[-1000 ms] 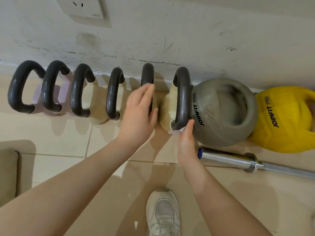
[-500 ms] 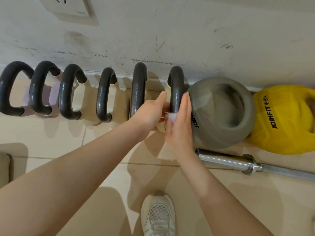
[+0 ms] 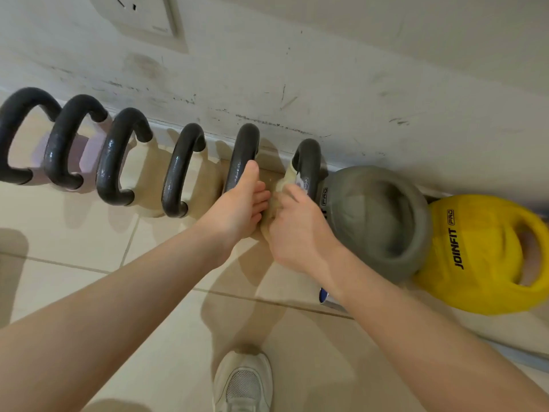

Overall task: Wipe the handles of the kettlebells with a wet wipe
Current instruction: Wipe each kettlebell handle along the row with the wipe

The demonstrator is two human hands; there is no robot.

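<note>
My left hand (image 3: 237, 209) grips the lower part of the fifth dark kettlebell handle (image 3: 242, 156), thumb laid up along it. My right hand (image 3: 297, 230) is curled round the sixth handle (image 3: 309, 162), pressing the wet wipe (image 3: 298, 182) against it; only a white scrap shows. The kettlebells line the wall (image 3: 326, 84) on the tiled floor (image 3: 89, 233).

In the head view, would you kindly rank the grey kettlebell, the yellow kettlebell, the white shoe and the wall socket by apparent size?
1. Yellow kettlebell and grey kettlebell: they look alike, and the yellow one is cut off by the frame edge, so I leave them unranked.
2. Wall socket, also cut off.
3. White shoe, also cut off.
</note>
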